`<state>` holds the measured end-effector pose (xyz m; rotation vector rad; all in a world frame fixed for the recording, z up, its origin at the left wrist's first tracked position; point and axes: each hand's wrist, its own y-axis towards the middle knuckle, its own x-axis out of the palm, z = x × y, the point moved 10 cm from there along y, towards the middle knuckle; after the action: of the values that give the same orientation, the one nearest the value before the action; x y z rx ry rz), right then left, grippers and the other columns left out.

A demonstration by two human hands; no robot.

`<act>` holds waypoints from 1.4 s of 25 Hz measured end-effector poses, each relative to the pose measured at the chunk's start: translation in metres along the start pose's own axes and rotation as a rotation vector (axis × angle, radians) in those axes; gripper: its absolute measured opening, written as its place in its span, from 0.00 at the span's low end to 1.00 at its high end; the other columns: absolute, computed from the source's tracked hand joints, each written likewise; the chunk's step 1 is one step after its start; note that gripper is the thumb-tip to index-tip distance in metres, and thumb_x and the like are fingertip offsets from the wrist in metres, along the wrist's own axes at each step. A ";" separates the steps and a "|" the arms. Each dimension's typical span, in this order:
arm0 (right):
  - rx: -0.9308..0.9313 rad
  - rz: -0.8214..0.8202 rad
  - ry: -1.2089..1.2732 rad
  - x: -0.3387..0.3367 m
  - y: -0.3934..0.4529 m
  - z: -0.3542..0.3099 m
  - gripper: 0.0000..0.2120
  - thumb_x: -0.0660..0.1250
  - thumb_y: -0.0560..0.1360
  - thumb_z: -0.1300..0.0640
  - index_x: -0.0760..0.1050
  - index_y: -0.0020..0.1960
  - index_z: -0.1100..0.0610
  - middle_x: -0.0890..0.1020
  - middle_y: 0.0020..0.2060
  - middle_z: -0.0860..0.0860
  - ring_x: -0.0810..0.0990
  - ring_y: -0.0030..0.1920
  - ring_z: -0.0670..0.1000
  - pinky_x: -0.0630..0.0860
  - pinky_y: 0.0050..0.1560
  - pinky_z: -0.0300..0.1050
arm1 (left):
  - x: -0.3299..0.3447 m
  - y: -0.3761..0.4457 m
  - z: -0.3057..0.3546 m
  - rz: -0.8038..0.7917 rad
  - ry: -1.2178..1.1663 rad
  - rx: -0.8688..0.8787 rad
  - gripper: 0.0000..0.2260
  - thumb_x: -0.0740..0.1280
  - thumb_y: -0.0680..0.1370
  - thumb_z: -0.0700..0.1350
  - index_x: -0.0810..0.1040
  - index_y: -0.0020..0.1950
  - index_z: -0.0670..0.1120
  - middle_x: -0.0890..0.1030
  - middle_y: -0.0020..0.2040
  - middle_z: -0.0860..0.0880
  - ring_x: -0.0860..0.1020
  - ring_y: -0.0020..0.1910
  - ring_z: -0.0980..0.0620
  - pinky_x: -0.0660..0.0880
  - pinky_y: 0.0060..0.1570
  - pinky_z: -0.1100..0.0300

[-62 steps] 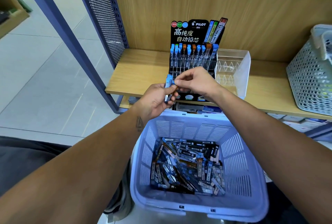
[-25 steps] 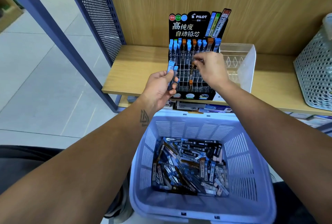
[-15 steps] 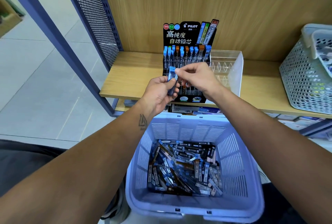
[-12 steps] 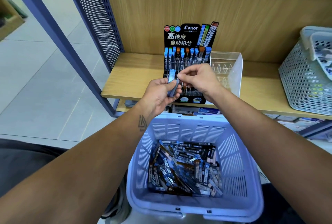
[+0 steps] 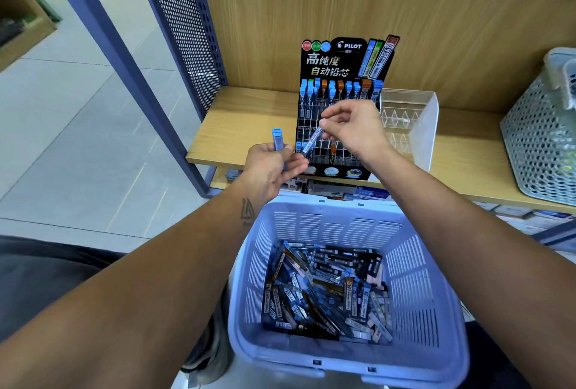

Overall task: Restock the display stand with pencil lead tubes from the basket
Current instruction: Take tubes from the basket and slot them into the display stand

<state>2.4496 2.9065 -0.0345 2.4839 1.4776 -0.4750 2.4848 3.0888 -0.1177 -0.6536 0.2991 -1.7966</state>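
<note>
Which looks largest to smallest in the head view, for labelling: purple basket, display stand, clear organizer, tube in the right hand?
1. Purple basket, though it is nearest the camera.
2. Display stand.
3. Clear organizer, close to the stand, so unsure.
4. Tube pinched by the right hand.

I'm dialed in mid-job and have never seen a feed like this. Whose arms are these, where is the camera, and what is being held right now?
There is no machine here: these are a person's two bare arms, seen from one wide-angle camera worn on their head, looking forward and down. The left hand grips a blue-capped lead tube upright. The right hand pinches a second lead tube, tilted, in front of the black display stand. That stand sits on a wooden shelf, with a clear plastic organizer beside it and a grey mesh basket further right. Below the hands, a lavender basket holds a loose pile of tubes.
</note>
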 end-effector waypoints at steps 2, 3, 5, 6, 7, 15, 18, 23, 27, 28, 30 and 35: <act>-0.078 0.039 -0.132 0.000 0.004 -0.004 0.05 0.73 0.75 0.64 0.83 0.51 0.59 0.85 0.39 0.53 0.86 0.37 0.49 0.82 0.41 0.39 | -0.014 0.005 -0.002 0.069 0.042 -0.002 0.08 0.63 0.83 0.35 0.73 0.61 0.32 0.81 0.45 0.35 0.81 0.35 0.45 0.82 0.35 0.58; -0.130 0.036 -0.207 0.005 0.005 -0.007 0.05 0.74 0.75 0.62 0.84 0.51 0.58 0.85 0.38 0.50 0.86 0.37 0.48 0.83 0.44 0.40 | -0.017 0.006 -0.002 0.068 0.033 -0.001 0.08 0.63 0.83 0.35 0.72 0.61 0.33 0.81 0.46 0.35 0.81 0.35 0.46 0.82 0.36 0.57; -0.225 -0.005 -0.351 0.019 0.005 -0.010 0.06 0.74 0.75 0.61 0.84 0.52 0.57 0.85 0.40 0.49 0.85 0.40 0.48 0.83 0.49 0.45 | -0.015 0.009 -0.001 0.025 -0.012 0.006 0.08 0.61 0.84 0.34 0.72 0.62 0.33 0.81 0.44 0.36 0.81 0.36 0.45 0.81 0.40 0.56; -0.256 -0.021 -0.409 0.025 0.006 -0.009 0.06 0.73 0.76 0.61 0.84 0.53 0.57 0.85 0.41 0.49 0.84 0.42 0.49 0.82 0.51 0.47 | -0.013 0.010 0.000 0.000 -0.025 0.014 0.08 0.59 0.84 0.34 0.72 0.62 0.34 0.82 0.43 0.36 0.81 0.37 0.45 0.81 0.41 0.56; -0.279 -0.026 -0.459 0.029 0.006 -0.008 0.07 0.73 0.76 0.60 0.84 0.54 0.57 0.85 0.42 0.51 0.84 0.43 0.49 0.82 0.52 0.48 | -0.010 0.010 0.001 -0.019 -0.026 0.024 0.07 0.58 0.85 0.34 0.72 0.61 0.34 0.82 0.43 0.36 0.82 0.37 0.45 0.81 0.41 0.56; -0.354 -0.010 -0.603 0.037 0.008 0.001 0.07 0.71 0.77 0.59 0.83 0.55 0.58 0.86 0.47 0.55 0.84 0.48 0.54 0.80 0.53 0.49 | -0.007 0.013 -0.008 -0.070 0.023 0.022 0.03 0.60 0.84 0.34 0.73 0.53 0.38 0.83 0.44 0.36 0.82 0.36 0.46 0.83 0.45 0.54; -0.370 -0.067 -0.695 0.043 0.006 0.004 0.07 0.69 0.79 0.58 0.84 0.54 0.59 0.85 0.50 0.54 0.82 0.51 0.55 0.78 0.55 0.50 | -0.008 0.013 -0.007 -0.075 0.073 0.036 0.06 0.63 0.84 0.36 0.76 0.59 0.38 0.82 0.45 0.39 0.83 0.39 0.45 0.82 0.40 0.56; -0.126 -0.081 -0.229 0.010 0.006 -0.010 0.10 0.68 0.80 0.54 0.85 0.50 0.60 0.85 0.40 0.52 0.81 0.38 0.49 0.78 0.42 0.44 | 0.023 -0.002 0.006 -0.170 0.201 0.137 0.08 0.66 0.82 0.38 0.79 0.61 0.43 0.83 0.41 0.43 0.81 0.36 0.47 0.80 0.34 0.57; 0.037 -0.217 -0.121 -0.014 -0.007 -0.009 0.10 0.73 0.77 0.56 0.83 0.45 0.64 0.82 0.30 0.55 0.76 0.28 0.49 0.74 0.30 0.40 | 0.070 -0.015 0.016 -0.194 0.354 0.266 0.06 0.69 0.81 0.36 0.83 0.57 0.41 0.83 0.40 0.44 0.79 0.35 0.50 0.80 0.36 0.59; 0.054 -0.194 -0.124 -0.026 -0.010 -0.006 0.06 0.74 0.76 0.60 0.82 0.46 0.63 0.81 0.29 0.55 0.77 0.28 0.49 0.75 0.31 0.41 | 0.080 -0.019 0.014 -0.204 0.356 0.263 0.05 0.69 0.80 0.36 0.83 0.54 0.42 0.82 0.40 0.44 0.79 0.34 0.51 0.80 0.36 0.60; 0.082 -0.128 -0.085 -0.054 -0.013 0.004 0.06 0.74 0.74 0.66 0.80 0.51 0.62 0.80 0.28 0.52 0.79 0.29 0.50 0.79 0.35 0.44 | 0.098 -0.026 0.004 -0.224 0.353 0.216 0.03 0.69 0.80 0.36 0.82 0.51 0.41 0.82 0.40 0.43 0.80 0.36 0.50 0.81 0.36 0.61; 0.052 0.021 -0.052 -0.101 -0.019 0.025 0.08 0.74 0.73 0.69 0.81 0.51 0.64 0.82 0.33 0.53 0.82 0.29 0.44 0.82 0.41 0.40 | 0.117 -0.023 -0.023 -0.167 0.485 0.105 0.06 0.69 0.78 0.30 0.77 0.55 0.36 0.83 0.45 0.37 0.82 0.37 0.45 0.84 0.39 0.54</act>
<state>2.3838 2.8249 -0.0192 2.5038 1.4360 -0.5775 2.4298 2.9833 -0.0923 -0.1633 0.4815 -2.1048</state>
